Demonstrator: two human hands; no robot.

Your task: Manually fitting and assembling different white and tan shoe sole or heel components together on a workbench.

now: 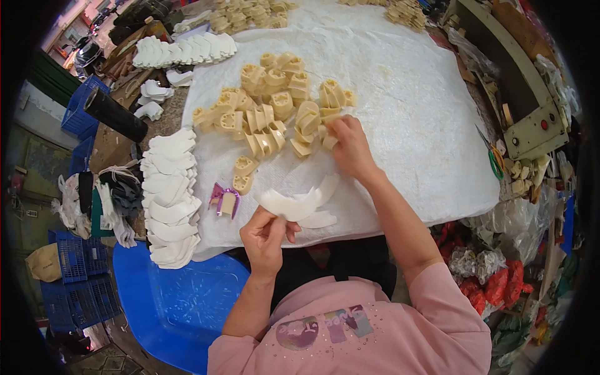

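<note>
My left hand (265, 240) pinches a curved white strip (287, 205) of thin sheet between thumb and fingers, near the table's front edge. Two more white pieces lie by it, one of them a flat piece (320, 219) under its right end. Farther off, my right hand (351, 147) has its fingers closed on a beige shoe heel (327, 139) at the right side of a loose pile of beige heels (275, 94). To the left of the white strip stands a heel with shiny purple covering (225, 201) around its edges.
A white cloth (412, 125) covers the table. Overlapping white pieces (169, 200) line its left side, with another row (184, 50) at the far left. A blue tub (181, 306) stands below. Scissors (494, 156) and a green machine (531, 131) are at the right.
</note>
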